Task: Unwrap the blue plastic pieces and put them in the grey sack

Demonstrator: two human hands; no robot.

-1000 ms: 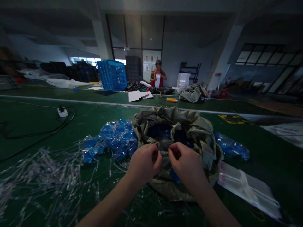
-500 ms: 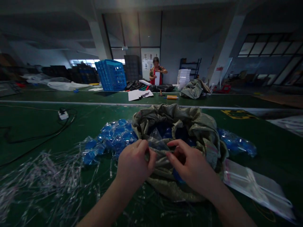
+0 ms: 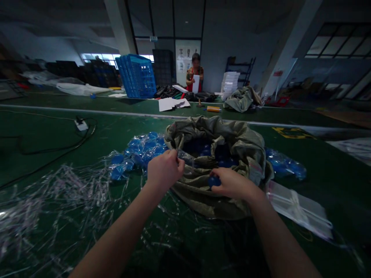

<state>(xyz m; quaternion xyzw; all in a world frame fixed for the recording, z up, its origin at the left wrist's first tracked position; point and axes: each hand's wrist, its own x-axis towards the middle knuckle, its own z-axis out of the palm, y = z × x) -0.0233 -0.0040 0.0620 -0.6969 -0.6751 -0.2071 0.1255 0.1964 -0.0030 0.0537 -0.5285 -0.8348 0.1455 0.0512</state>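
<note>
My left hand (image 3: pixel 165 170) is closed on the edge of a clear plastic bag (image 3: pixel 186 157), at the near left rim of the sack. In my right hand (image 3: pixel 232 182) the fingers are wrapped round a dark blue ball (image 3: pixel 213 181), in front of the sack's near side. The grey-green woven sack (image 3: pixel 243 143) stands with its rim rolled down, and several blue balls (image 3: pixel 205 150) lie inside. Clear-bagged blue balls (image 3: pixel 149 148) are heaped left of the sack. More bagged blue balls (image 3: pixel 285 164) lie to its right.
Thin clear plastic strips (image 3: pixel 78 189) are strewn over the green table (image 3: pixel 37 146) at left. A stack of flat clear bags (image 3: pixel 298 206) lies right. A power strip (image 3: pixel 81 124) with cables is at left. Across the far table are a blue crate (image 3: pixel 136 77) and a person (image 3: pixel 194 75).
My right hand has come away from the plastic bag and now grips a blue ball. My left hand still holds the bag. The camera view has tilted down slightly.
</note>
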